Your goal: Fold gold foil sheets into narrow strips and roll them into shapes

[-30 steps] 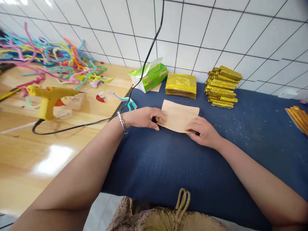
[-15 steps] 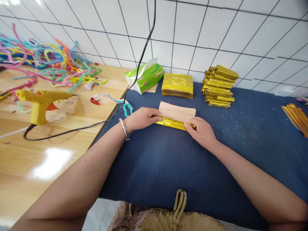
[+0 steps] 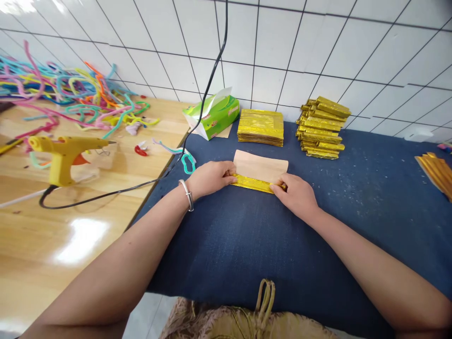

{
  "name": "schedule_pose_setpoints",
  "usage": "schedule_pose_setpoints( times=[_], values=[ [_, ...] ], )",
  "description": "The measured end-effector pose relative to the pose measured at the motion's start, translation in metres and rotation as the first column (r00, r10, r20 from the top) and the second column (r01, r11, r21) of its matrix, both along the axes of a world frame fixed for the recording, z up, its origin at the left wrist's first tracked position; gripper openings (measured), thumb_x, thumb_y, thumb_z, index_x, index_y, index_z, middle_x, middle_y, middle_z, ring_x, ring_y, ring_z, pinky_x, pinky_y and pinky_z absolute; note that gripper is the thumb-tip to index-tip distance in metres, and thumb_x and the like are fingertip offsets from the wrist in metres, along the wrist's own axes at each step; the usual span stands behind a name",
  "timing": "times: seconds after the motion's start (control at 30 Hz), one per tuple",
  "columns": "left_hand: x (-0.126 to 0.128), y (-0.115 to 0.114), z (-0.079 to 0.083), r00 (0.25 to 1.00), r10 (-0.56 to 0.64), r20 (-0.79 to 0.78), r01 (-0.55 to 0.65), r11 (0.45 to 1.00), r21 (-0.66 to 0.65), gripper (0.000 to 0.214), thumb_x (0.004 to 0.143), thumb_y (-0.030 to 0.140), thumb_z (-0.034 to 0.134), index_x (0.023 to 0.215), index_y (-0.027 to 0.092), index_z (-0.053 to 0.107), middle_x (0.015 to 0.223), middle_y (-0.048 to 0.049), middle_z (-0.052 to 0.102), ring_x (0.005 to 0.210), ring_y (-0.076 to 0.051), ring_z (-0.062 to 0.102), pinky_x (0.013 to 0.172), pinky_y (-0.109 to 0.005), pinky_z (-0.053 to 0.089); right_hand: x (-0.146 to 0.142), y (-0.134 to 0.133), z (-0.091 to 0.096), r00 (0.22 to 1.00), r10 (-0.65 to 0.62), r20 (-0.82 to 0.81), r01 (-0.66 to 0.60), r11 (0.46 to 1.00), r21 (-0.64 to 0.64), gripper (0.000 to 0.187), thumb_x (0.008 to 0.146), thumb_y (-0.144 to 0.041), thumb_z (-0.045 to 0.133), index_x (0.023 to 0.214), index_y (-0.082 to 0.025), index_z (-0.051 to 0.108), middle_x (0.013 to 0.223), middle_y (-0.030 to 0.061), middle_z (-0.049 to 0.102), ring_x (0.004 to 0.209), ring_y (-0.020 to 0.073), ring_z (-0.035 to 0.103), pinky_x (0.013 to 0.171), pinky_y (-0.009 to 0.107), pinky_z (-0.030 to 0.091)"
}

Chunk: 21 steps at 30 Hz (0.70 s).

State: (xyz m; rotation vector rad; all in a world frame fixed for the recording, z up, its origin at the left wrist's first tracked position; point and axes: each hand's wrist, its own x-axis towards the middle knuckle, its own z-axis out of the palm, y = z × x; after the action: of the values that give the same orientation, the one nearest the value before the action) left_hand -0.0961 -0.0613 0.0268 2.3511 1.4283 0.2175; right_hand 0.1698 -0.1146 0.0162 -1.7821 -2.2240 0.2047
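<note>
A sheet of paper (image 3: pixel 260 167), tan on its back and gold foil on its face, lies on the dark blue cloth (image 3: pixel 247 235). Its near edge is folded up into a narrow gold strip (image 3: pixel 252 183). My left hand (image 3: pixel 211 177) pinches the strip's left end, fingers closed on it. My right hand (image 3: pixel 297 195) presses and grips the strip's right end. A flat stack of gold sheets (image 3: pixel 260 126) lies just beyond the sheet, and a pile of folded gold strips (image 3: pixel 322 127) stands to its right.
A green tissue box (image 3: pixel 212 116) stands by the tiled wall. On the wooden table to the left are a yellow glue gun (image 3: pixel 63 151), its black cord (image 3: pixel 116 190) and a heap of coloured pipe cleaners (image 3: pixel 70 94). More gold pieces (image 3: pixel 436 172) lie at the far right.
The sheet lay flat with its tan side up; both hands have folded its near edge over, so a gold strip now shows, and the fold is narrower and tighter than half a second ago.
</note>
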Motion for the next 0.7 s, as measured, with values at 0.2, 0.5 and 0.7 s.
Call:
schedule_pose_setpoints(
  times=[0.2, 0.5, 0.7],
  values=[
    [0.003, -0.005, 0.006, 0.998, 0.029, -0.049, -0.029, 1.0, -0.009, 0.02, 0.083, 0.039, 0.055, 0.092, 0.021, 0.053, 0.076, 0.0002, 0.06, 0.067, -0.014, 0.056, 0.061, -0.023, 0.04, 0.001, 0.0, -0.001, 0.999, -0.026, -0.03, 0.025, 1.0, -0.011, 0.012, 0.083, -0.033, 0.053, 0.08, -0.022, 0.058, 0.081, 0.0011, 0.066, 0.075, 0.0165, 0.057, 0.062, 0.026, 0.033],
    [0.023, -0.024, 0.021, 0.893, -0.398, -0.21, 0.443, 0.86, 0.253, 0.03, 0.088, 0.007, 0.038, 0.107, 0.019, 0.057, 0.106, -0.0071, 0.056, 0.102, -0.018, 0.053, 0.091, -0.03, 0.044, 0.001, 0.0, 0.002, 0.998, -0.013, -0.057, 0.012, 1.0, -0.015, 0.016, 0.084, -0.036, 0.054, 0.076, -0.021, 0.056, 0.078, 0.001, 0.065, 0.071, 0.0155, 0.057, 0.06, 0.026, 0.033],
    [0.043, -0.057, 0.032, 0.891, -0.301, -0.34, 0.38, 0.903, 0.199, 0.033, 0.088, 0.009, 0.038, 0.112, 0.018, 0.057, 0.102, -0.0113, 0.057, 0.101, -0.023, 0.053, 0.079, -0.032, 0.048, 0.003, 0.001, -0.002, 1.0, 0.003, -0.021, -0.003, 1.0, 0.013, 0.014, 0.085, -0.034, 0.053, 0.08, -0.022, 0.057, 0.08, 0.0008, 0.065, 0.072, 0.0158, 0.057, 0.06, 0.026, 0.033]
  ],
)
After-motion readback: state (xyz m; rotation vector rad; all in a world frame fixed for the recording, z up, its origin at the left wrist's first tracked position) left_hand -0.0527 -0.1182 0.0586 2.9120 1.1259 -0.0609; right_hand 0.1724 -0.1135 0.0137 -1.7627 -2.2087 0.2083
